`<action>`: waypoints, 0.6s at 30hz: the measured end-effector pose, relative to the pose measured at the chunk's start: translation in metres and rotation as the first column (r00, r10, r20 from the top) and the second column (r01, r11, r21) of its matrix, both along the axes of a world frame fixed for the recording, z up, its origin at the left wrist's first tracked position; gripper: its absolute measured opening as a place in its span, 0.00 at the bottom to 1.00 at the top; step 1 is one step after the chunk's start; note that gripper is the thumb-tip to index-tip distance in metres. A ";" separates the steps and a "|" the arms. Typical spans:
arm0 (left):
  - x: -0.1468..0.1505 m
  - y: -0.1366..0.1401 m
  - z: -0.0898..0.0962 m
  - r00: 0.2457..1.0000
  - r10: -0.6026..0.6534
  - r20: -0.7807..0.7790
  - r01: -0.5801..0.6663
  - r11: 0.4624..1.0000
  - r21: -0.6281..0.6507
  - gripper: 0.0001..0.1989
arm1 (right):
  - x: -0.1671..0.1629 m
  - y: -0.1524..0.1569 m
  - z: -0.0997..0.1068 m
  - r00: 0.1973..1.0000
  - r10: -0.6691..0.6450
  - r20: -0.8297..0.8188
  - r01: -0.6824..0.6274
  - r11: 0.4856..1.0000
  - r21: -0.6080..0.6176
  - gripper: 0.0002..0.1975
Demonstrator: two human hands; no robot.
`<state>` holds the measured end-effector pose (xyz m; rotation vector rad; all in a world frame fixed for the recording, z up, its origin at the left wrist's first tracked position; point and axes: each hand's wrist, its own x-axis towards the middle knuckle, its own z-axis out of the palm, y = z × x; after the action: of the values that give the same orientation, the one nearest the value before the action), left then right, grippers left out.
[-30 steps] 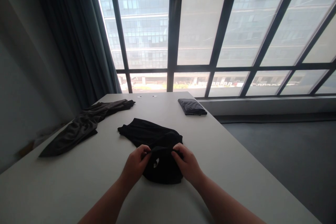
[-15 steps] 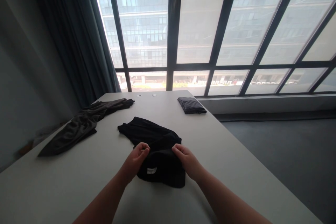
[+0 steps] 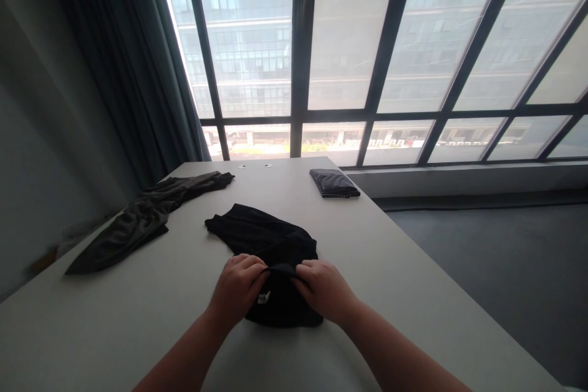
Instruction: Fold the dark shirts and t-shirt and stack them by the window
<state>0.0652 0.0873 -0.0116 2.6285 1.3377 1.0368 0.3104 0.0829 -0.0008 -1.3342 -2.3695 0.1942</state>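
Note:
A black garment [image 3: 271,229] lies on the white table in front of me, its exact kind unclear. My left hand [image 3: 239,285] is closed on an edge of its near part, fingers on top and thumb below. On the other side my right hand [image 3: 323,288] pinches the same edge, which bows slightly between the two hands. Below this edge hangs or lies more black cloth, with a small white label [image 3: 263,297] showing beside my left thumb. The garment's far end spreads flat toward the upper left.
A dark grey crumpled garment [image 3: 138,220] stretches along the table's left side. Near the far right edge sits a folded dark cloth with a striped border [image 3: 334,184]. The white table [image 3: 184,294] reaches to the windows, and a dark curtain [image 3: 133,73] hangs at left.
Both hands have turned with knuckles up and drawn slightly closer together, now gripping a raised edge of the black garment. The white label is more tilted. The other cloths have not moved.

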 end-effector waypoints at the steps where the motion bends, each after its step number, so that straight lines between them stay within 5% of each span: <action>1: -0.001 0.000 0.001 1.000 0.008 -0.017 -0.008 1.000 0.018 0.12 | 0.001 0.000 0.002 1.000 -0.004 0.017 0.004 1.000 -0.007 0.11; 10: -0.009 0.005 -0.001 0.988 0.147 -0.037 -0.145 0.989 0.041 0.14 | 0.010 0.004 0.005 0.991 -0.129 0.027 0.131 0.986 -0.106 0.14; 18: -0.001 0.000 -0.003 0.995 -0.060 -0.080 0.065 0.996 0.069 0.09 | 0.003 0.006 -0.017 0.962 0.220 -0.163 -0.231 0.972 -0.050 0.19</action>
<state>0.0638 0.0869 -0.0150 2.7707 1.2458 1.0024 0.3139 0.0886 -0.0175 -1.0330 -2.3944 0.4339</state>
